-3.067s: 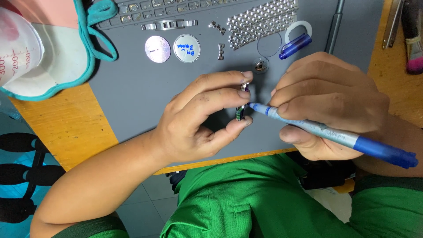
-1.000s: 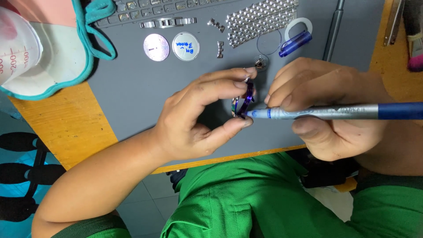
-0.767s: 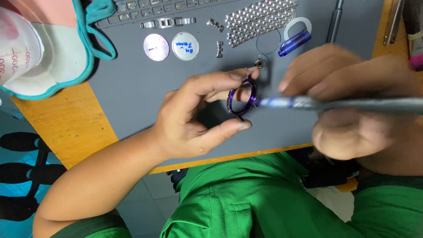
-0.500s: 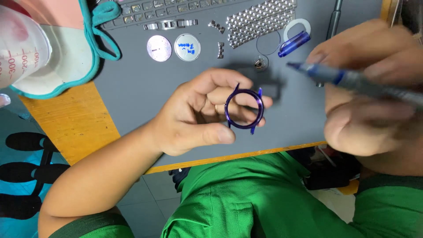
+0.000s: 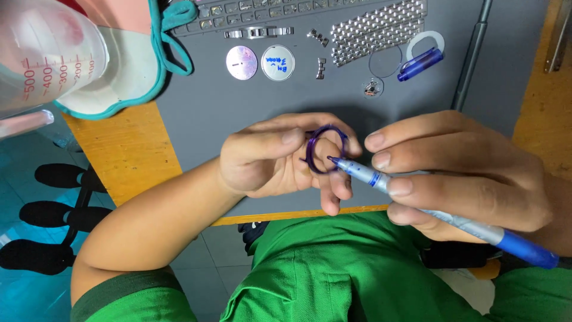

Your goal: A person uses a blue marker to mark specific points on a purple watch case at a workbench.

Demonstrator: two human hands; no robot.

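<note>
The left hand (image 5: 271,158) is clamped on a purple ring-shaped case (image 5: 325,148), with the thumb across its near side and the fingers curled behind and below it. The case is held edge-on above the grey mat (image 5: 238,101), clear of its surface, near the mat's front edge. The right hand (image 5: 471,173) is closed in a writing grip on a blue-and-silver pen tool (image 5: 429,200). The tool's tip rests inside the opening of the purple case, at its lower right rim.

Positions relative to the grey mat:
- Far edge, centre: two round silver discs (image 5: 260,62) side by side, the right one marked in blue.
- Far edge, right of the discs: a metal link bracelet (image 5: 375,30), with loose links beside it.
- Far right: a white ring (image 5: 425,42) touching a blue clip-shaped part (image 5: 420,64), and a small round mechanism (image 5: 371,88) nearer the hands.
- Right edge: a grey metal rod (image 5: 471,53) lying lengthwise.
- Off the left corner, on the wooden worktop (image 5: 128,149): a teal-rimmed tray (image 5: 140,77) and a clear measuring jug (image 5: 50,62).
</note>
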